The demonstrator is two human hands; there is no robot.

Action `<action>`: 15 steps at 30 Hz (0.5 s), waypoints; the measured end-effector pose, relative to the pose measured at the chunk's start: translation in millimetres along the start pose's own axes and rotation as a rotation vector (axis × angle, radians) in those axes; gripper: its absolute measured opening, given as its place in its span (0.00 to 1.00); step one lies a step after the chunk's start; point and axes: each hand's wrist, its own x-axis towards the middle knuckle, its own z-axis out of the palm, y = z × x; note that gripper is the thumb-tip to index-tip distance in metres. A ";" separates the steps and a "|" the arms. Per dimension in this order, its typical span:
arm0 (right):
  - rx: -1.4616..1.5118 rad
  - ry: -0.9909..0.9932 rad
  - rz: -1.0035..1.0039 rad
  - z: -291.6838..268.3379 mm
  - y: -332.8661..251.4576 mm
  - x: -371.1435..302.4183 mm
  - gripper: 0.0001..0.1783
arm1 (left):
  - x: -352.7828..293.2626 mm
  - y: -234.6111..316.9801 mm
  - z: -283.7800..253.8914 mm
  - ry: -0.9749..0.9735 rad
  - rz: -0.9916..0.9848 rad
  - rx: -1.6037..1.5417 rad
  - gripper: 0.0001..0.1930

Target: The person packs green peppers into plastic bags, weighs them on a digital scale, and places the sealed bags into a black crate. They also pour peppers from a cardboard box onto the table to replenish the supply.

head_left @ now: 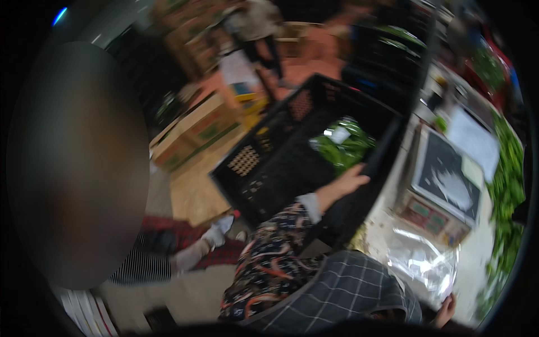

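My left hand (349, 182) reaches into a black slatted plastic crate (247, 160), beside its right wall. The fingers look stretched apart. Just beyond them lies a clear bag of green vegetables (345, 145) with a white label, close against the hand; blur hides whether they touch. At the lower right, my right hand (446, 312) pinches the edge of an empty-looking clear plastic bag (424, 264). That bag lies crumpled and shiny on a pale work surface (476, 264).
A dark-topped box-shaped device (449, 174) stands right of the crate. Leafy greens (508, 191) line the far right. Left are a cardboard box (196, 132) and a co-worker's pale-gloved hand (216, 233). Another person (261, 28) stands at the back. More black crates (387, 56) are stacked behind.
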 end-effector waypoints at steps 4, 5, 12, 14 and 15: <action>-0.314 -0.236 -0.269 115.6 -21.5 50.8 0.26 | 8.7 25.3 18.2 0.070 0.048 0.470 0.28; -0.398 -0.338 -0.316 152.6 -42.9 57.9 0.29 | 1.0 32.6 19.4 0.138 0.066 0.584 0.29; -0.546 -0.699 -0.568 214.7 56.7 162.0 0.14 | -39.4 79.2 38.2 0.305 0.284 0.754 0.30; -0.567 -0.715 -0.548 213.6 35.3 161.1 0.13 | -47.2 84.8 40.4 0.305 0.320 0.731 0.28; -0.574 -0.717 -0.542 212.4 28.4 160.1 0.13 | -50.4 86.5 42.4 0.294 0.331 0.706 0.27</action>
